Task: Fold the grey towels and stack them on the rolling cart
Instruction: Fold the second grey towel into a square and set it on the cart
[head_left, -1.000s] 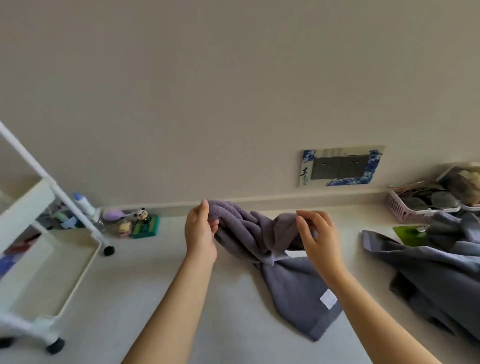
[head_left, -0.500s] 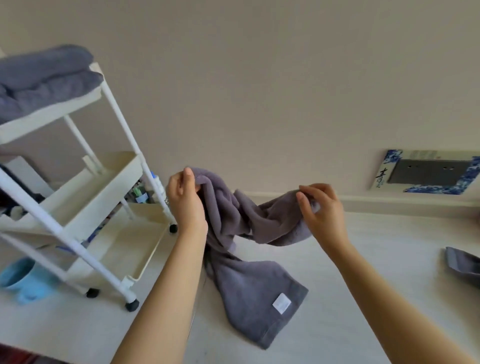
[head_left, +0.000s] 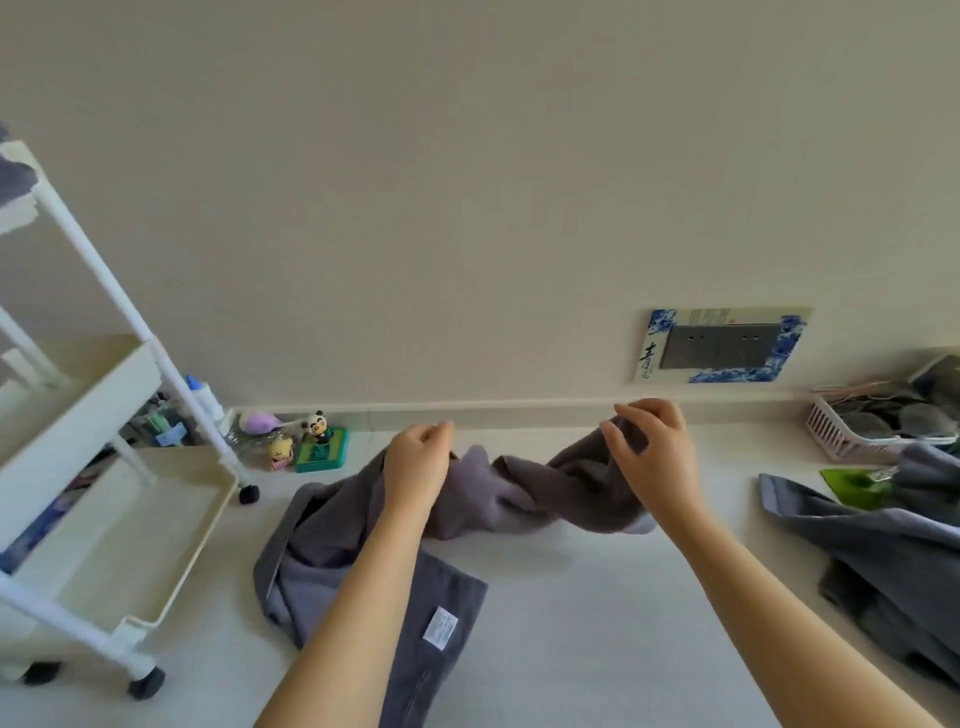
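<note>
Both hands pinch the same grey towel (head_left: 498, 493) along its upper edge. The left hand (head_left: 418, 462) holds one end with curled fingers, and the right hand (head_left: 652, 457) holds the other end with the thumb and fingertips pressed together on the cloth. How much of the edge is inside each hand I cannot tell, because the backs of the hands cover it.

The towel hangs twisted between the two hands. Its lower part lies on the pale floor (head_left: 597, 623), in front of the left forearm, which hides a good part of it. A small white label (head_left: 441, 629) shows on that lower part; its print is too small to read.

At the left stands the white rolling cart (head_left: 130, 467), cut off by the frame edge. On its top shelf only a small grey corner of something is visible, too little to identify. More grey towels (head_left: 883, 545) lie in a heap at the right, also cut by the frame edge. Behind them is a pink basket (head_left: 841, 441) with dark things inside that I cannot make out. Near the wall, beside the cart, stand small toys, among them a panda figure (head_left: 318, 423). On the wall is a grey socket plate (head_left: 719, 345) with a blue patterned border.
</note>
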